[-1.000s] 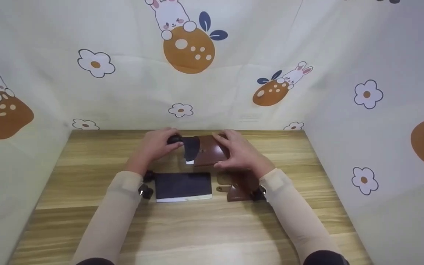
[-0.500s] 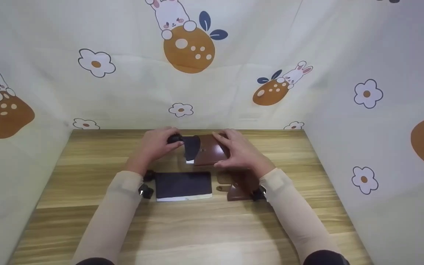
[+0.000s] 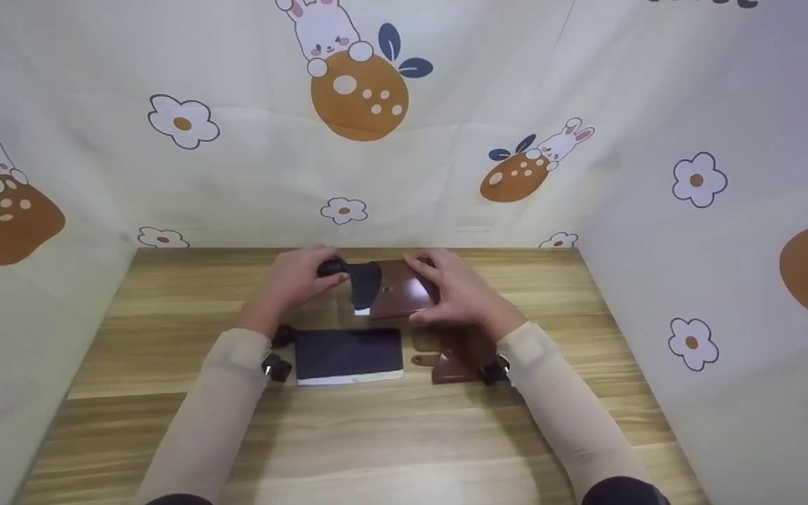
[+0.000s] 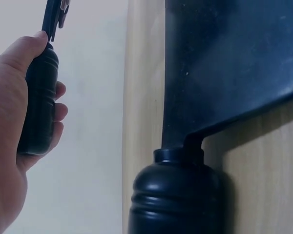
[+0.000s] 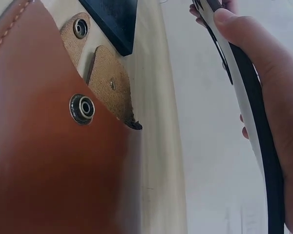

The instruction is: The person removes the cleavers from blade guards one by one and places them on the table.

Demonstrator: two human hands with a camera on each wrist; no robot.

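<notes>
At the back of the table, my left hand [image 3: 297,275] grips the black handle [image 4: 41,97] of a cleaver. Its dark blade [image 3: 365,284] is mostly inside a brown leather sheath [image 3: 398,291], with a strip showing by the handle. My right hand [image 3: 454,289] holds that sheath from its right end, thumb along the front edge. Nearer me, a second cleaver [image 3: 348,353] lies flat, dark-bladed with a pale edge facing me. To its right lies a second brown sheath [image 3: 454,361], its snap fastener [image 5: 82,108] and strap undone, partly hidden under my right wrist.
The wood-grain table [image 3: 362,449] is enclosed by pale printed cloth [image 3: 250,161] at the back and sides. Both hands are close to the back cloth. The second cleaver's handle [image 4: 178,200] points left, beneath my left wrist.
</notes>
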